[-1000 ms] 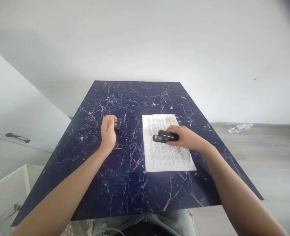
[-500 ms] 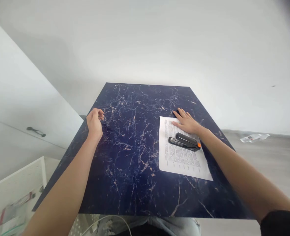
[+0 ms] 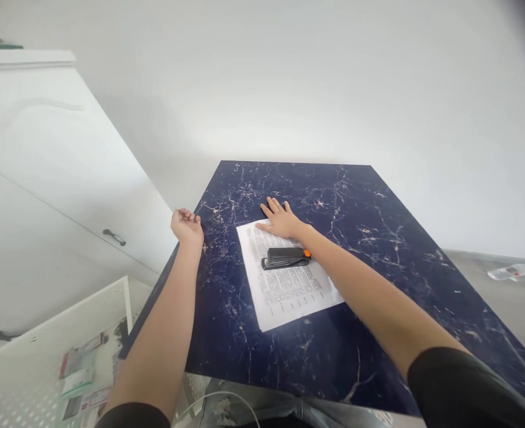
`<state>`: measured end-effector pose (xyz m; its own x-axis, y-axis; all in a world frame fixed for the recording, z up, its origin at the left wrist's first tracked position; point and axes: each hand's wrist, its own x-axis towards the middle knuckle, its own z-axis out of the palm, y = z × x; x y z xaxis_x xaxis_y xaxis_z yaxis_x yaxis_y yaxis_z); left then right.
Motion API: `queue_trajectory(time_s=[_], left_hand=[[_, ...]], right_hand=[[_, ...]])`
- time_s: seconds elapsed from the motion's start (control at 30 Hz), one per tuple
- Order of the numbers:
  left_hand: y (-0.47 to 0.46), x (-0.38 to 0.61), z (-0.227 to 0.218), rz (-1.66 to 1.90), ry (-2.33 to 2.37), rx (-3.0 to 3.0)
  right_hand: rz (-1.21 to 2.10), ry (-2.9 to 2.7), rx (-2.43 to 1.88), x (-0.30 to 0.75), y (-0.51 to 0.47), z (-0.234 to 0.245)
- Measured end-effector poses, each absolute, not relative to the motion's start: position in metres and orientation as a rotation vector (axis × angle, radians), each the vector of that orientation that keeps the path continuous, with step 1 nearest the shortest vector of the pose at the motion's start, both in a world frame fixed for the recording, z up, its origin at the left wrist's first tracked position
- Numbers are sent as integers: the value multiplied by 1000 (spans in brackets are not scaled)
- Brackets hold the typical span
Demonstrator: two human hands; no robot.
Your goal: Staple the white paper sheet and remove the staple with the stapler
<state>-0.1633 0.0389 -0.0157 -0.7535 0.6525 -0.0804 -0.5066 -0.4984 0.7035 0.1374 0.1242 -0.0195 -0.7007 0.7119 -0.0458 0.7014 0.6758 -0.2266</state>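
My right hand (image 3: pixel 282 222) lies flat with its fingers spread, over the top edge of a printed sheet of paper (image 3: pixel 284 294), fingertips reaching onto the tabletop. Just below this hand a black stapler (image 3: pixel 286 258) with an orange end rests on the sheet, its orange end close to my right wrist. My left hand (image 3: pixel 187 226) is at the table's left edge, palm turned up and fingers curled in, with nothing visible in it. Paper and stapler lie on a dark blue marble-patterned table (image 3: pixel 334 339).
At the left stands a white cabinet (image 3: pixel 57 178) with dark handles. An open white drawer (image 3: pixel 26 351) below holds packets. A clear plastic piece (image 3: pixel 516 271) lies on the floor at the right. A white cable (image 3: pixel 227 393) hangs near my lap.
The paper and stapler have shifted left across the table and turned, with my right hand moving left on the paper. My left hand has turned palm up at the edge. The camera view has swung left.
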Motion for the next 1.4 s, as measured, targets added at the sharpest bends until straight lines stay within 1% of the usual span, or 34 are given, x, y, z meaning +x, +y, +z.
queue_trajectory(time_s=[0.17, 0.37, 0.43, 0.5, 0.57, 0.63, 0.77, 1.17, 1.27, 1.4], left_hand=[[38, -165, -16, 2260, 950, 242], [39, -164, -19, 2244, 1000, 339], [40, -163, -20, 2243, 996, 325], [42, -162, -21, 2243, 988, 310], [43, -162, -21, 2245, 970, 294], [43, -161, -21, 2245, 962, 282], [43, -159, -20, 2231, 998, 308], [43, -145, -13, 2199, 981, 304], [40, -117, -8, 2144, 984, 278], [24, -42, -1, 1983, 966, 368]], right_hand=[[395, -2872, -1102, 68, 123, -17], [399, -2861, -988, 43, 117, -9], [387, -2797, -851, 48, 111, -5], [491, -2787, -617, 57, 104, -3], [622, -2869, -380, 67, 97, -5], [626, -2970, -277, 78, 91, -9], [473, -3022, -433, 103, 85, -17], [286, -2899, -795, 224, 63, -28], [280, -2864, -852, 245, 57, -27], [345, -2826, -841, 252, 58, -27]])
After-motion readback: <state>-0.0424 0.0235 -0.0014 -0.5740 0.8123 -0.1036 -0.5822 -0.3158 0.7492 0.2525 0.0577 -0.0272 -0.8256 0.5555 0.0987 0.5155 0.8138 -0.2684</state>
